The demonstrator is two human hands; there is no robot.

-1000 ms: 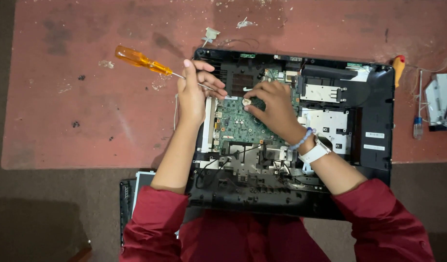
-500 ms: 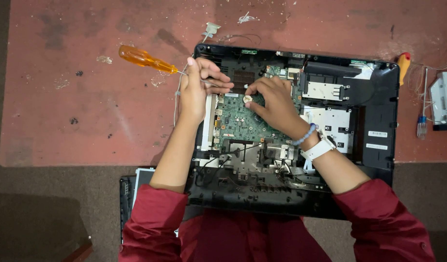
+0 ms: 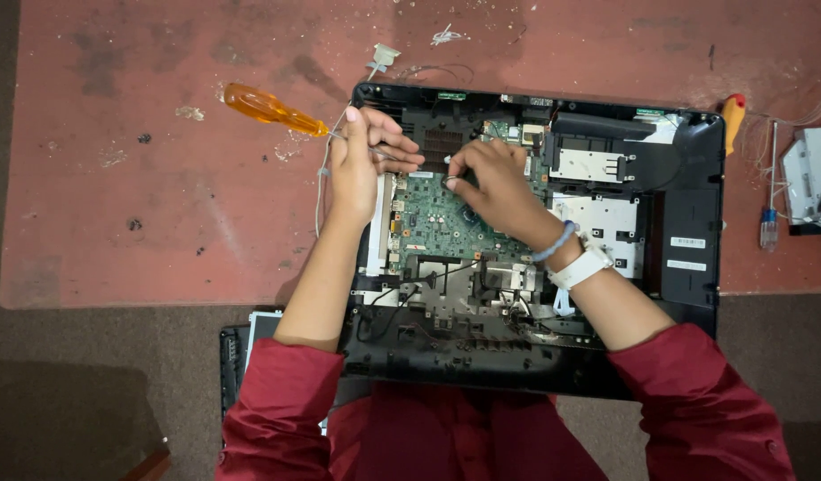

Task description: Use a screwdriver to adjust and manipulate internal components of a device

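An opened black laptop chassis (image 3: 686, 223) lies on a worn red mat (image 3: 143, 205), with its green circuit board (image 3: 437, 223) exposed. My left hand (image 3: 361, 160) grips a screwdriver with an orange translucent handle (image 3: 268, 109); the shaft passes under my fingers and points at the board. My right hand (image 3: 491, 183) rests on the board, thumb and fingers pinching a small pale part near the screwdriver tip. A white watch and a bead bracelet sit on my right wrist.
A second orange-handled tool (image 3: 734, 114) lies at the chassis's far right corner. A thin blue-tipped screwdriver (image 3: 768, 223) and grey metal parts (image 3: 811, 178) lie at the right edge. A flat dark panel (image 3: 241, 356) sticks out under the chassis near my lap. Small debris dots the mat.
Both hands stay at the same spot on the board. The screwdriver handle has shifted only slightly; my right fingers have closed a little tighter on the small part.
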